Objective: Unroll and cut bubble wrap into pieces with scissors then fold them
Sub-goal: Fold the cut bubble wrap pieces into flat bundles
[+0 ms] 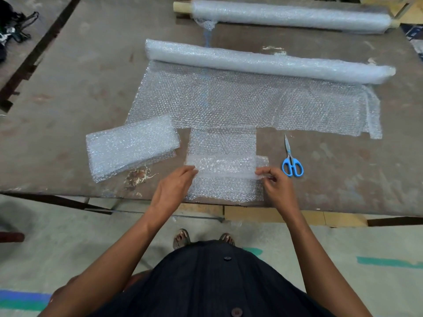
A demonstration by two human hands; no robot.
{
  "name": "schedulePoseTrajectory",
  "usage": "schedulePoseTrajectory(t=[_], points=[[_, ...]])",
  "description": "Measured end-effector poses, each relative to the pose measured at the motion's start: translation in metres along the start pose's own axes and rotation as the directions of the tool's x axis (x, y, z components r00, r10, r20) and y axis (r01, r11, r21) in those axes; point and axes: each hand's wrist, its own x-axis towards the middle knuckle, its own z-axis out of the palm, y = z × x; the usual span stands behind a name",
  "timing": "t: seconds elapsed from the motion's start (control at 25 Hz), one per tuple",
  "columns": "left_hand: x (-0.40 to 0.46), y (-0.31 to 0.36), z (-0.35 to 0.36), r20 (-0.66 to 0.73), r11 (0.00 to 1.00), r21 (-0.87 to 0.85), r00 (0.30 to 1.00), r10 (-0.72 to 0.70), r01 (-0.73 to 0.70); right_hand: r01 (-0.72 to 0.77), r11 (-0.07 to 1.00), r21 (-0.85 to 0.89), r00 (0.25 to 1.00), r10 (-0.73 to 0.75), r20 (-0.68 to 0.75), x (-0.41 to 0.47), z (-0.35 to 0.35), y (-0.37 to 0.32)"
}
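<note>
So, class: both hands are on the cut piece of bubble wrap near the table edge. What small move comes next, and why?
Probably press the fold flat. The left hand and right hand hold the ends of the cut piece, already doubled over; the scissors lie aside and a folded stack waits alongside.

Blue-handled scissors [292, 160]; clear, dotted bubble wrap [224, 172].

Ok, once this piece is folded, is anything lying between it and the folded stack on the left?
Nothing visible: bare table separates the piece, held by both hands, from the folded stack. The scissors lie on the opposite side.
</note>
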Motion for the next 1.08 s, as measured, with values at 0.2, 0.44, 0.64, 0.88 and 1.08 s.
schedulePoseTrajectory(t=[0.2, 0.44, 0.64, 0.88, 1.08], points=[[-0.03, -0.007, 0.007, 0.054, 0.999, 0.023, 0.997, -0.049, 0.048, 0.138, 0.969, -0.203, 0.99, -0.128, 0.062, -0.015, 0.001, 0.011], [-0.038, -0.011, 0.01, 0.037, 0.998, 0.07, 0.999, -0.007, 0.005, 0.241, 0.811, -0.534, 0.968, -0.238, 0.075, -0.04, 0.007, 0.014], [-0.026, 0.006, -0.011, -0.026, 1.0, 0.011, 0.999, -0.019, 0.019, 0.238, 0.812, -0.533, 0.929, -0.35, -0.119, -0.048, 0.017, -0.019], [0.018, 0.035, 0.045, 0.24, 0.988, 0.101, 0.966, 0.092, -0.12, 0.297, 0.755, -0.585, 0.948, -0.161, 0.273, -0.027, 0.101, -0.047], [0.03, 0.011, 0.044, 0.423, 0.98, 0.196, 0.9, -0.104, 0.021, 0.221, 0.704, -0.675, 0.956, -0.02, 0.293, -0.003, 0.084, -0.014]])
